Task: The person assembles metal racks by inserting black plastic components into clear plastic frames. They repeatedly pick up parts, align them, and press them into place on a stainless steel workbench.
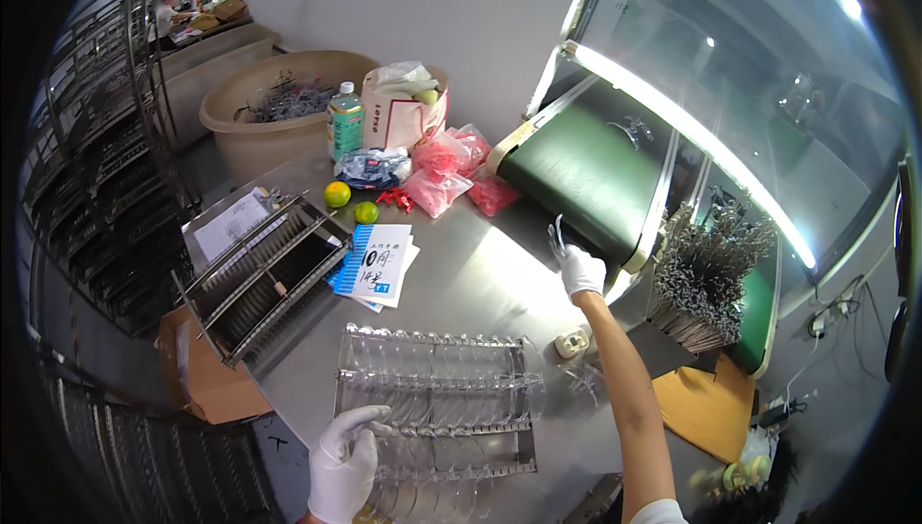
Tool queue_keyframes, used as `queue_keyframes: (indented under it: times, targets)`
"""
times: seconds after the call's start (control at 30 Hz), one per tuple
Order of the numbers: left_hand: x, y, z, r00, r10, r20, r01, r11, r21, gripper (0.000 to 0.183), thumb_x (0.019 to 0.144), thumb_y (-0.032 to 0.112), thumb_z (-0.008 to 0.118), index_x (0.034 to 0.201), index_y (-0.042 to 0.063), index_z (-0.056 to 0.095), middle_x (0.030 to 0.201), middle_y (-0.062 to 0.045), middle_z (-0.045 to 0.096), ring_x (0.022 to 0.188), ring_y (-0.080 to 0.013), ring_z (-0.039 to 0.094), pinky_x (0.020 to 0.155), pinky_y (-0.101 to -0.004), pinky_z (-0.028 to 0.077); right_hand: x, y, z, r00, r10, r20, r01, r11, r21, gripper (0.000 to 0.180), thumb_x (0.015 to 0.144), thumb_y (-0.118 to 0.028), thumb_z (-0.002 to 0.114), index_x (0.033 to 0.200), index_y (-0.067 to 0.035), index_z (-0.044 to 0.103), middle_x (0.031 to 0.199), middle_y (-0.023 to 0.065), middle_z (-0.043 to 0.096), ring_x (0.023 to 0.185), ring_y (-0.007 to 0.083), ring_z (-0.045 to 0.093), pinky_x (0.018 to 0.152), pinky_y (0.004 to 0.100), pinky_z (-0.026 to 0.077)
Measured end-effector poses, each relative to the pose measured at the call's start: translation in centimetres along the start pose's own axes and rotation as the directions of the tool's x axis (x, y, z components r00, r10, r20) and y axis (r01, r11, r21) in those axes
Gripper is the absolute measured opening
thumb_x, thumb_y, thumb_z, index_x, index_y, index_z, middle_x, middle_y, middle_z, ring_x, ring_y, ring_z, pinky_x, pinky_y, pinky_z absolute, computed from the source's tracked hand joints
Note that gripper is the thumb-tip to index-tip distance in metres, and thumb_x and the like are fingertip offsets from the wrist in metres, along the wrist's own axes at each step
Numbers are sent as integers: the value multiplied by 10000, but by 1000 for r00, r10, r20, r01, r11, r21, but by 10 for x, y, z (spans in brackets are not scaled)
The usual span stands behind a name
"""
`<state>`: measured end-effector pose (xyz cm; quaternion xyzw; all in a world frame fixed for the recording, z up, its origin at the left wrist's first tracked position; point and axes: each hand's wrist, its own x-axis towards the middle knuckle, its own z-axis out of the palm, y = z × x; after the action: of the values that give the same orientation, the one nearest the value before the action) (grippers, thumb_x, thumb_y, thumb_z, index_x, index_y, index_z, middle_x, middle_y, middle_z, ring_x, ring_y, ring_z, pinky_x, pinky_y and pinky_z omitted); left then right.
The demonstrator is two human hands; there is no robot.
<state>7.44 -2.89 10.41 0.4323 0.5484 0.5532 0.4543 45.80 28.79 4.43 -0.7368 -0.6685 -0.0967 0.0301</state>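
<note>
My left hand (342, 463), in a white glove, is at the left front of a metal rack (526, 448) with rows of clear curved plastic pieces (432, 398). Its thumb and forefinger curl at the edge of the lower row; whether they grip a piece is unclear. My right hand (583, 272), also gloved, reaches to the near end of a green conveyor belt (583, 164). From its fingertips stands a thin, pale, see-through plastic piece (556, 236). Farther up the belt lie clear pieces (632, 131).
A dark slotted rack (277, 286), booklets (376, 265), two green-orange citrus fruits (337, 194), pink-filled bags (436, 189) and a bottle (346, 120) stand on the metal table. A bundle of metal wires (709, 279) is right of my forearm. A lit tube lamp (691, 135) spans the belt.
</note>
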Motion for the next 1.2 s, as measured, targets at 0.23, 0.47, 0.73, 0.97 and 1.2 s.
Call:
queue_keyframes:
  times: [0.23, 0.47, 0.73, 0.97, 1.2]
  targets:
    - [56, 22, 1, 964, 261, 51, -263, 964, 31, 472, 843, -121, 467, 1293, 10, 526, 1324, -131, 538, 1272, -211, 503, 1039, -325, 415, -99, -78, -186, 991, 124, -58, 61, -14, 998, 358, 1040, -281, 487, 1061, 39, 647, 683, 20, 559, 677, 104, 548, 692, 266, 472]
    - [95, 94, 55, 721, 599, 350, -641, 768, 6, 484, 995, 149, 411, 1443, -32, 377, 1444, -169, 442, 1337, -271, 426, 1121, -395, 327, -213, -86, -261, 947, 77, -313, 316, -37, 948, 408, 1035, -328, 507, 1059, 58, 636, 693, 45, 568, 703, 136, 572, 698, 289, 492]
    - [59, 123, 71, 603, 706, 372, -722, 681, -123, 506, 997, 131, 365, 1472, -39, 336, 1449, -194, 444, 1317, -290, 455, 1115, -370, 336, -268, -68, -310, 919, 122, -374, 382, -49, 923, 367, 1044, -273, 495, 1087, 61, 641, 678, 32, 529, 695, 137, 547, 709, 297, 492]
    - [31, 140, 95, 423, 804, 418, -848, 513, -130, 571, 1032, 364, 374, 1431, -44, 366, 1374, -250, 477, 1290, -375, 469, 1088, -418, 356, -298, -43, -306, 837, 356, -416, 422, 62, 904, 421, 1035, -318, 517, 1024, 75, 668, 674, 38, 575, 660, 108, 562, 638, 260, 464]
    - [20, 144, 97, 328, 802, 499, -875, 457, -160, 542, 985, 245, 469, 1438, -32, 362, 1368, -248, 481, 1255, -411, 480, 1053, -446, 381, -314, -30, -285, 798, 402, -448, 473, 43, 880, 434, 1036, -352, 500, 1013, 58, 640, 668, 51, 576, 623, 118, 578, 541, 238, 466]
